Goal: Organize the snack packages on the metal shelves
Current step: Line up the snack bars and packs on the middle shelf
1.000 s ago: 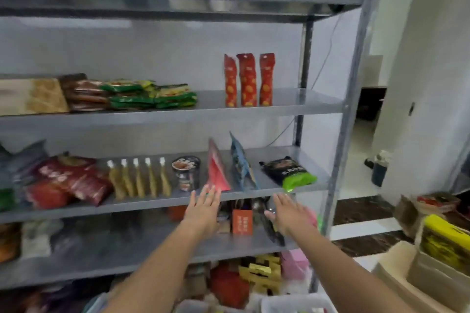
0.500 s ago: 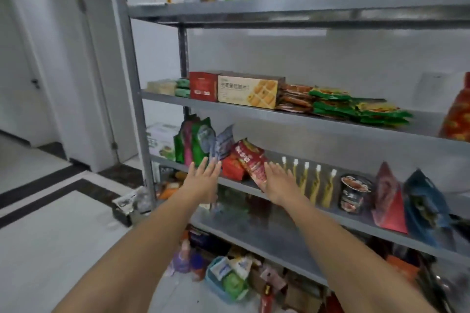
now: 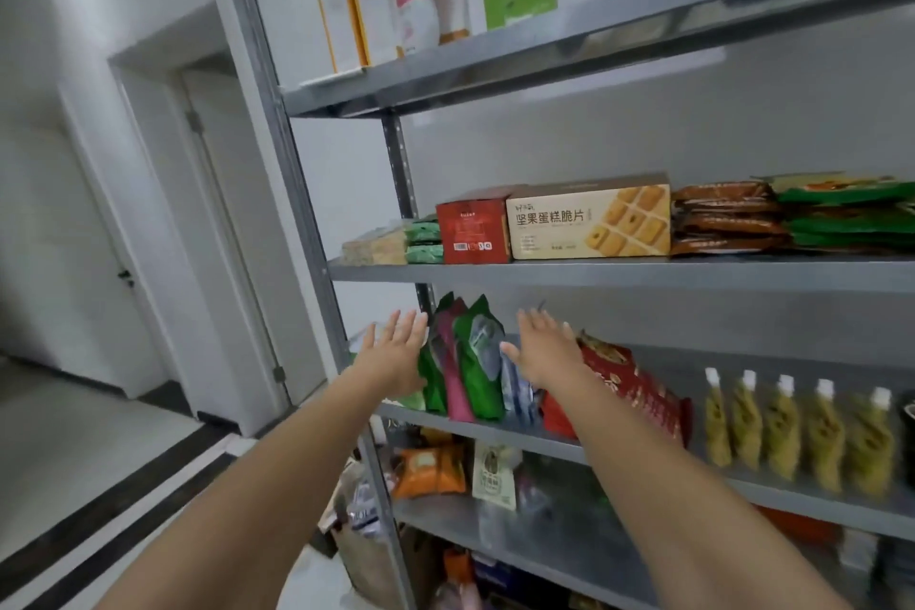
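Here, two bare arms reach toward a grey metal shelving unit [image 3: 643, 273]. The left hand [image 3: 396, 354] and the right hand [image 3: 544, 354] are both raised with fingers straight and spread, holding nothing, one on either side of a cluster of upright green and pink foil snack bags [image 3: 478, 362] at the left end of the middle shelf. The right hand hovers in front of a red crinkled snack packet [image 3: 629, 391] (whether it touches is unclear). Further right stands a row of yellow spouted pouches [image 3: 787, 431]. One shelf up lies a beige rectangular biscuit box [image 3: 589, 220].
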Demonstrator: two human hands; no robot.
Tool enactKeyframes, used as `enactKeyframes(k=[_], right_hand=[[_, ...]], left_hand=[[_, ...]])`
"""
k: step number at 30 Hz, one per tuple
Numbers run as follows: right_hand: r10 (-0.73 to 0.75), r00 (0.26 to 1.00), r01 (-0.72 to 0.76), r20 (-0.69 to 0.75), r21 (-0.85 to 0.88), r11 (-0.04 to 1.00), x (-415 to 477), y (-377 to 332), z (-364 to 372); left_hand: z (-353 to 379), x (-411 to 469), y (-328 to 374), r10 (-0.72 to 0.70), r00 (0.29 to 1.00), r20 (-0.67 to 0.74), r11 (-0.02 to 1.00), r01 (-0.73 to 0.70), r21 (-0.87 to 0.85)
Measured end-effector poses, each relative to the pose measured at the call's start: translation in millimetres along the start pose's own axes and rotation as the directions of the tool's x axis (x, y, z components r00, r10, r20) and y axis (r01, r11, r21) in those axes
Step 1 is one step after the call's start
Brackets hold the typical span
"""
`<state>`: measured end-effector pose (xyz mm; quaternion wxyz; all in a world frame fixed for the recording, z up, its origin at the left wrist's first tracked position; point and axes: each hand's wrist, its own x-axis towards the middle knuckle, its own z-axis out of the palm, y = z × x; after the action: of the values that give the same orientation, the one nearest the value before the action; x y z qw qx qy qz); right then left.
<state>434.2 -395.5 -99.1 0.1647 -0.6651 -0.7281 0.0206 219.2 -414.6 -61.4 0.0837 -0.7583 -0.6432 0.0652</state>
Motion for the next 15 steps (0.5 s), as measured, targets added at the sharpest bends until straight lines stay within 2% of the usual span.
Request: enactKeyframes(k=[7, 15], right_hand=[[-0.049, 0.999, 0.049, 0.014, -0.069, 0.996, 67.0, -93.8, 32.4], [0.093, 0.994, -0.097, -0.048, -0.078, 0.992, 131.0, -208.1, 69.8]], left_hand=[[37.6, 46.9, -113.7, -0.043, 0.997, 0.064, 0.997, 0.046, -0.056], [53.8, 110.9, -245.5, 0.051, 0.999, -0.004, 0.995, -0.051, -0.083]])
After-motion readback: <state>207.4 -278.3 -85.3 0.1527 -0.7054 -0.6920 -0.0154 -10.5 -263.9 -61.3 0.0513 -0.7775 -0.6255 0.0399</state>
